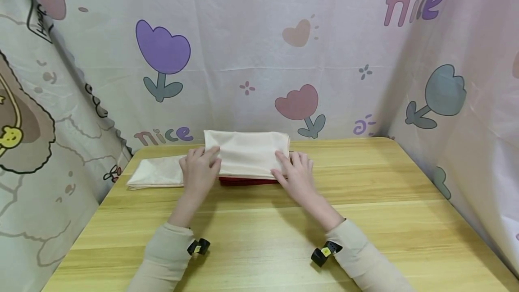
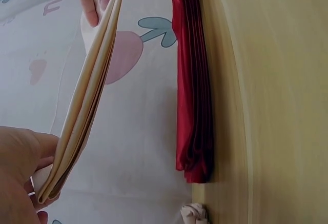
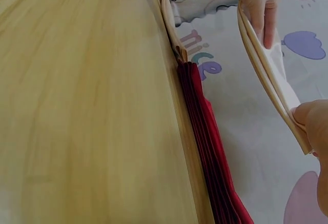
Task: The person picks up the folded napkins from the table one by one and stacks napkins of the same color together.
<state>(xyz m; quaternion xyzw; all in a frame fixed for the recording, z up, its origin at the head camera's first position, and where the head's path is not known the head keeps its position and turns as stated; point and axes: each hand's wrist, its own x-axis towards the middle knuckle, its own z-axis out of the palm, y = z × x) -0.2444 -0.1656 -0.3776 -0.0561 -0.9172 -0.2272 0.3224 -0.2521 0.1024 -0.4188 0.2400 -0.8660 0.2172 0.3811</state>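
A folded cream cloth [image 1: 247,154] is held up between both hands, above the table. My left hand [image 1: 198,170] grips its left end, with fingers and thumb on either side of the folded layers. At the right end, my right hand [image 1: 298,175] pinches the cloth, the thumb [image 3: 302,112] lying on its face. Beneath it, a stack of folded dark red cloth [image 2: 192,90] lies on the table; both wrist views show a wide gap between the two. The cream layers hang neatly together in a slight tilt.
Another folded cream cloth [image 1: 158,172] lies on the wooden table [image 1: 259,233] to the left of the red stack. Behind the table's far edge hangs a printed curtain [image 1: 243,35], with more of it along both sides.
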